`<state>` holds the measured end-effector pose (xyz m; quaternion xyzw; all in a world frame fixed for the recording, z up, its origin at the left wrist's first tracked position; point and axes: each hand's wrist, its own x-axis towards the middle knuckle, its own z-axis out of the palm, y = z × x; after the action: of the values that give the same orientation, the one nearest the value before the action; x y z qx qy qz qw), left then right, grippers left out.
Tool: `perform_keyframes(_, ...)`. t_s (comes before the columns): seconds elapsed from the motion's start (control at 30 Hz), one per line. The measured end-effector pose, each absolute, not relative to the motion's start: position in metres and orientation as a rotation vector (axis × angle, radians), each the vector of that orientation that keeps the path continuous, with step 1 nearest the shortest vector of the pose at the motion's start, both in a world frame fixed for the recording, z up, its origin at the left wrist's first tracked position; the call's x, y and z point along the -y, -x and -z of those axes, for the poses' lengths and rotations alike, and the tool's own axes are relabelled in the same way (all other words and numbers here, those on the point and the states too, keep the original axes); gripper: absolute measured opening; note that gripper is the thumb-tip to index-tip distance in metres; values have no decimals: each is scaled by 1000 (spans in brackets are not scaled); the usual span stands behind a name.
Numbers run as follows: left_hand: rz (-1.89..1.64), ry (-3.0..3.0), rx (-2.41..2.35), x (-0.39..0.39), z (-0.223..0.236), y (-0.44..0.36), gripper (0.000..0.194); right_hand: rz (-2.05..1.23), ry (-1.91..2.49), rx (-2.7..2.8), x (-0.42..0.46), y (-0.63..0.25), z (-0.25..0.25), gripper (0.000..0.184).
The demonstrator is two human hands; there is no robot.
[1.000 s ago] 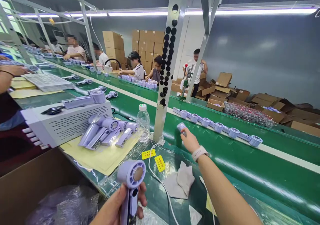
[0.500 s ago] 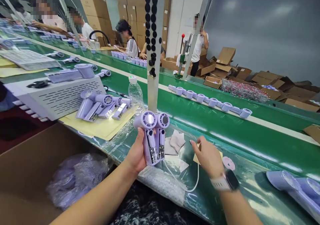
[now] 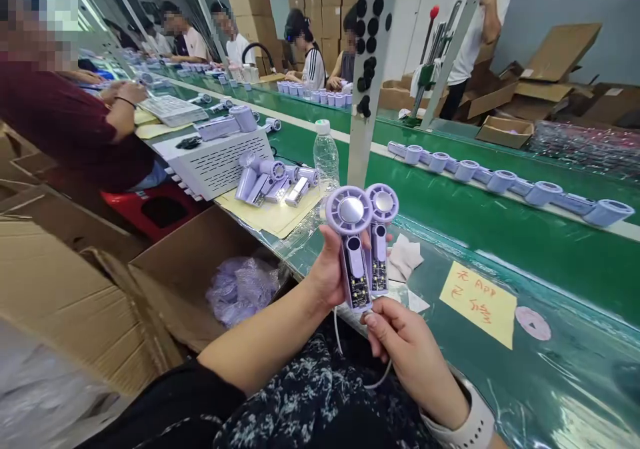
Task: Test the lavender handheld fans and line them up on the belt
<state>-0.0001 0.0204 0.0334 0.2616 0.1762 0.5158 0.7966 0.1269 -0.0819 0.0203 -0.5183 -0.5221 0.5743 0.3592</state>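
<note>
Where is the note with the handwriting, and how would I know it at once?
Start at the green workbench and look just beyond the person's right hand. There the note lies flat, directly left of a round pink piece. It is yellow with red handwriting; that pink neighbor and the whitish scraps farther left show none.

Head-worn view, forward and down, fairly close, edges perhaps stretched

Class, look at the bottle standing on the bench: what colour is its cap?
The cap is white with some green, best seen in the head view.
</note>
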Motion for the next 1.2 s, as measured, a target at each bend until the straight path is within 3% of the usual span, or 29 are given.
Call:
perform_keyframes(0.2,-1153,-567,-350,-17,-34,-9,69,-1373,1271,1282,84,-120,-22,50)
perform_keyframes(0.4,-1269,-556,-445,-13,-24,-15,70,-1323,1270,909,95,-100,-9,47)
perform_keyframes(0.6,-1204,-413,-389,-15,-31,-10,70,-1061,1180,1453,93,-118,-21,35)
perform_keyframes(0.7,-1190,-357,-361,-15,-37,-6,69,-978,1243,1443,92,-122,-25,35)
perform_keyframes(0.83,-1188,-442,-329,-10,-40,-6,71,-1065,1385,1228,92,-115,-22,45)
perform_keyframes(1.03,-1345,-615,-332,5,-27,-16,71,-1212,1230,735,97,-96,-6,49)
perform_keyframes(1.2,-1265,-712,-277,4,-18,-11,74,-1202,1306,958,98,-110,-5,45)
